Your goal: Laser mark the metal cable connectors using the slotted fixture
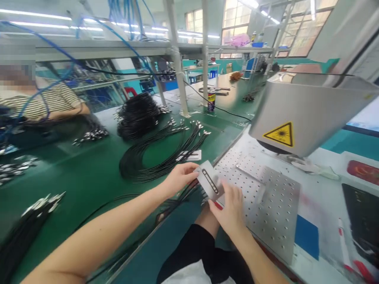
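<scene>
A small flat light-grey plate [204,182] with a long dark slot is held tilted between my two hands, above the table's front edge. Thumb and fingers of my left hand [180,179] pinch its upper left edge. My right hand [229,205] grips the lower right side, its thumb at the bottom corner. Whether a separate part sits in the slot, I cannot tell. Just beyond, a similar pale piece [194,155] lies on the green table, partly under a looped bundle of black cables [133,167] with silvery ends.
To my right, a machine head [310,110] with a yellow laser warning sign overhangs a perforated metal plate [274,221]. A tall coil of black cables [137,116] and a spray can [211,101] stand farther back. A person in a striped top [59,96] sits at left.
</scene>
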Tool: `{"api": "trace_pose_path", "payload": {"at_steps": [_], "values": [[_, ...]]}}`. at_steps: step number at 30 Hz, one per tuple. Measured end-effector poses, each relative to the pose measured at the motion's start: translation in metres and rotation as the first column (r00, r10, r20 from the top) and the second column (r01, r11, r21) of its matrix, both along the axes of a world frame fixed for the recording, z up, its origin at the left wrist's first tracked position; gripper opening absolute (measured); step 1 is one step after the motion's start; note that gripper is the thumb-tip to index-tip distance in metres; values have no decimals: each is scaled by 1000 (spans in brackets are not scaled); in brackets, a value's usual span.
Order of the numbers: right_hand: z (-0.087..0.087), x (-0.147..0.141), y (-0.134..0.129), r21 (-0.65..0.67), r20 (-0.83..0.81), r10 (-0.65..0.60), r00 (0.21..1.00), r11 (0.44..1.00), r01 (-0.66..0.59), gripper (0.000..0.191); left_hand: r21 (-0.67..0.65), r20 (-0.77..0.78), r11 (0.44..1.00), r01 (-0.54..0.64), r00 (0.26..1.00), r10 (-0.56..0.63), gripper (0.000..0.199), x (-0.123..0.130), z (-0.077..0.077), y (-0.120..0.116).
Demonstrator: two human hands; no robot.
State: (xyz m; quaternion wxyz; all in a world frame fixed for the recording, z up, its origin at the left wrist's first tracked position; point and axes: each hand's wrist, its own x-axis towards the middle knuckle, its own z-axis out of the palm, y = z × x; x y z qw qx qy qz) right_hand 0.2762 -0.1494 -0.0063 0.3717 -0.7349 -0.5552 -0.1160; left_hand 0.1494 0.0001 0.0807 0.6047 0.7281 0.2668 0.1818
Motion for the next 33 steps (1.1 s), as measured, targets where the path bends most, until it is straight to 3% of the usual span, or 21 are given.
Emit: {"api": "trace_pose_path", "payload": {"at_steps": [1,2,3,5,7,8,9,11,13,15,18,23,28,30,33], "values": [[3,-9,10,15,-13,69,997,997,-69,66,161,-26,987,-15,999,20,32,-20,9,4],[6,-18,19,20,-30,140,990,990,-140,66,341,-62,940,-29,997,53,31,-39,16,6],[10,-26,27,21,-47,207,977,978,-207,66,517,-101,855,-28,990,93,30,-58,18,7],[16,-39,39,28,-75,316,946,949,-315,65,791,-160,611,32,975,155,29,-92,12,5],[21,-51,46,38,-74,406,911,914,-405,63,925,-179,363,113,972,153,32,-116,-7,-2],[23,-57,47,38,-58,450,891,893,-448,59,954,-178,266,136,974,141,32,-124,-20,-7],[23,-61,48,27,-34,491,870,871,-491,53,971,-170,191,143,976,133,33,-129,-32,-12],[22,-69,49,-13,31,554,832,833,-554,36,987,-134,104,121,982,130,31,-133,-54,-23],[18,-73,48,-60,97,578,810,816,-575,19,989,-122,100,109,984,127,26,-131,-67,-32],[13,-74,48,-110,144,582,800,813,-572,10,976,-166,163,145,979,120,18,-126,-71,-36],[8,-74,46,-168,200,568,798,823,-543,9,946,-226,256,199,971,80,16,-122,-68,-35],[10,-77,42,-170,237,536,810,844,-508,15,949,-181,273,159,982,59,17,-120,-70,-33],[44,-71,59,-48,187,522,832,851,-523,13,959,-174,241,147,980,96,18,-121,-76,-33],[65,-64,83,16,139,489,861,868,-496,17,959,-189,234,161,976,107,17,-122,-76,-33],[85,-55,136,-39,-25,437,899,898,-437,24,950,-203,264,167,973,114,14,-123,-76,-33]]}}
